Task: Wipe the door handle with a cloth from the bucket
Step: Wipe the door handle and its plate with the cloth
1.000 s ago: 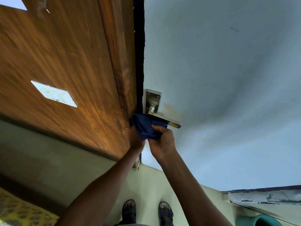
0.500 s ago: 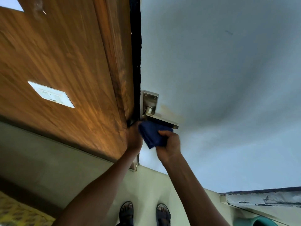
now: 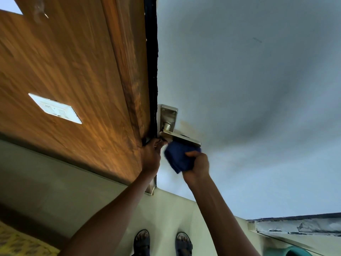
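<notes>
Dark blue cloth (image 3: 180, 157), bunched against the underside of the silver lever door handle (image 3: 180, 138) (backplate upright).

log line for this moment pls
right hand: pressing cloth under door handle | left hand: at handle base | phase: wiping

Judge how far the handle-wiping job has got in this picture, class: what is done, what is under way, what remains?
Done: the blue cloth is out of the bucket and gripped in the right hand. Under way: it presses against the underside of the door handle, while the left hand rests at the door edge. Left: the backplate above appears untouched.
</notes>
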